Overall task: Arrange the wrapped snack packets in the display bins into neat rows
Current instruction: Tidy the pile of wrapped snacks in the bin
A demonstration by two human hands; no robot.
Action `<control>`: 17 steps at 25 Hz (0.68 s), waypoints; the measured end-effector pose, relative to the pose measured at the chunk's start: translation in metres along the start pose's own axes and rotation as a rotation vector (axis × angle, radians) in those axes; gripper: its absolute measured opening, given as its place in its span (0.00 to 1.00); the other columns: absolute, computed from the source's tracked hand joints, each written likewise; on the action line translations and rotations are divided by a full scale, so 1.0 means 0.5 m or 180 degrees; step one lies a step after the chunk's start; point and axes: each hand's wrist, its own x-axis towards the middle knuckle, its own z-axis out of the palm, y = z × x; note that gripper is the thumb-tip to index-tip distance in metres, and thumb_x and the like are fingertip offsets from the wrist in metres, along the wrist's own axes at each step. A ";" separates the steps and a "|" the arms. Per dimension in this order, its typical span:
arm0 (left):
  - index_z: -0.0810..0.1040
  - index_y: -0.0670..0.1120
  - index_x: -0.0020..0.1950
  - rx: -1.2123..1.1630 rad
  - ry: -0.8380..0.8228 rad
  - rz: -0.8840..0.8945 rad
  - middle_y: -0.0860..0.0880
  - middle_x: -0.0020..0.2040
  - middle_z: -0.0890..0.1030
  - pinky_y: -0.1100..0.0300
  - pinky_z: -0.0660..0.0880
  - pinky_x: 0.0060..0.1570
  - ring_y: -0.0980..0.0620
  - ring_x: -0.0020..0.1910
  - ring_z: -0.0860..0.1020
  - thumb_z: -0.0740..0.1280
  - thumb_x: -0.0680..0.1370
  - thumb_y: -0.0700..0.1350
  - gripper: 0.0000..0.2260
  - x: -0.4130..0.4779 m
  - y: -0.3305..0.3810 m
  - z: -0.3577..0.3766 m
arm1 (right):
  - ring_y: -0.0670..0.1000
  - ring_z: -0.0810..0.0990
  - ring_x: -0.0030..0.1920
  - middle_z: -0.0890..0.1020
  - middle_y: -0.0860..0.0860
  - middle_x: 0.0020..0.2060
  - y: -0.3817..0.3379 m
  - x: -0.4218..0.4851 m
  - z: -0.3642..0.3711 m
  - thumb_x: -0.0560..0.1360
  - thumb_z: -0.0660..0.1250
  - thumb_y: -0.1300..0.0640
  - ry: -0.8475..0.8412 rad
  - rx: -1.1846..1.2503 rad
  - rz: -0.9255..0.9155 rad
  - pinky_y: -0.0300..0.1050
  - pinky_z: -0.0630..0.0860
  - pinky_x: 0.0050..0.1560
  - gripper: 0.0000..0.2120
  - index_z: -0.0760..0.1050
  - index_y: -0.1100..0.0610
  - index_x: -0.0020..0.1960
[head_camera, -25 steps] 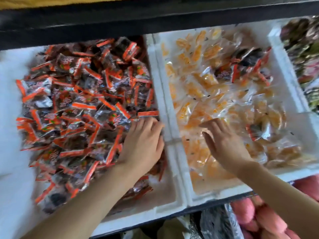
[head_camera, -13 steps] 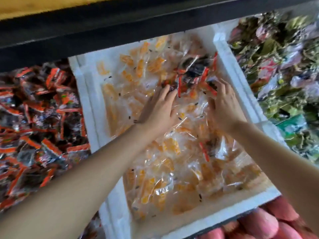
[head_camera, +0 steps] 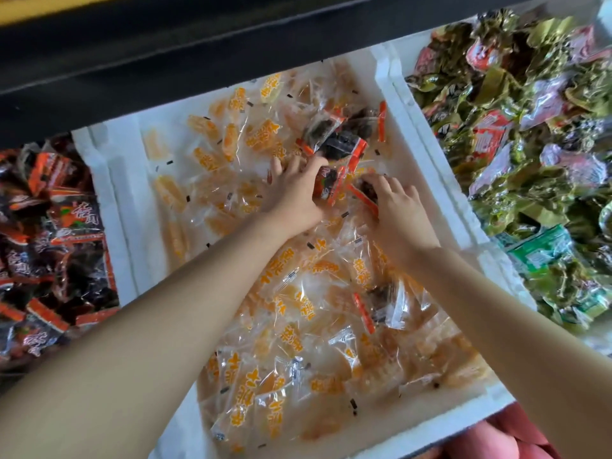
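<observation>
A white foam bin (head_camera: 427, 150) in the middle holds clear packets of orange snacks (head_camera: 291, 303). Several dark packets with orange-red ends (head_camera: 337, 134) lie on top near its far right corner. My left hand (head_camera: 294, 193) curls its fingers around one dark packet (head_camera: 326, 185). Beside it, my right hand (head_camera: 397, 213) grips another dark packet (head_camera: 367, 193) by its red edge. One more dark packet (head_camera: 381, 303) lies lower in the bin among the orange ones.
The left bin (head_camera: 109, 207) is full of dark packets with orange-red ends (head_camera: 49, 233). The right bin holds green and pink wrapped packets (head_camera: 530, 144). A dark shelf edge (head_camera: 231, 44) runs along the back. Pink fruit (head_camera: 496, 438) shows below the bins.
Both hands left the bins' near edge and reached to the far side of the middle bin. They have closed on the dark packets lying there. The camera view shifted right.
</observation>
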 end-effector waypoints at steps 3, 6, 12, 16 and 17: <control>0.64 0.52 0.69 0.0108 0.0251 0.0311 0.46 0.67 0.69 0.41 0.65 0.62 0.41 0.64 0.64 0.67 0.75 0.55 0.26 -0.039 0.007 0.010 | 0.58 0.72 0.58 0.76 0.51 0.62 0.011 -0.022 -0.006 0.79 0.60 0.54 0.0093 0.0417 -0.0133 0.49 0.68 0.59 0.17 0.68 0.52 0.68; 0.67 0.45 0.67 -0.0518 0.0268 0.0521 0.44 0.62 0.71 0.53 0.69 0.57 0.44 0.62 0.67 0.65 0.77 0.47 0.20 -0.082 -0.002 0.011 | 0.51 0.78 0.45 0.80 0.50 0.48 0.022 -0.026 -0.031 0.78 0.61 0.57 0.0267 0.0940 0.0076 0.42 0.74 0.46 0.11 0.73 0.52 0.60; 0.72 0.43 0.61 -0.1058 0.0924 0.0385 0.45 0.53 0.75 0.67 0.69 0.36 0.51 0.45 0.75 0.68 0.76 0.37 0.14 -0.095 -0.009 0.010 | 0.37 0.76 0.35 0.78 0.41 0.36 0.004 -0.068 -0.069 0.76 0.65 0.54 0.0489 0.1754 0.0656 0.28 0.69 0.29 0.04 0.71 0.51 0.49; 0.71 0.45 0.61 -0.2207 0.1363 -0.0201 0.55 0.44 0.75 0.69 0.75 0.30 0.62 0.36 0.77 0.69 0.76 0.37 0.16 -0.113 -0.007 -0.031 | 0.36 0.78 0.35 0.80 0.43 0.36 -0.003 -0.127 -0.055 0.76 0.66 0.52 0.0308 0.1981 0.0787 0.29 0.69 0.31 0.02 0.72 0.48 0.46; 0.71 0.44 0.61 -0.2420 0.1346 -0.0192 0.55 0.44 0.76 0.70 0.74 0.32 0.63 0.36 0.78 0.69 0.76 0.37 0.15 -0.131 0.001 -0.043 | 0.37 0.78 0.34 0.81 0.44 0.37 -0.006 -0.138 -0.055 0.76 0.66 0.52 0.0279 0.2135 0.0848 0.30 0.69 0.32 0.03 0.72 0.47 0.46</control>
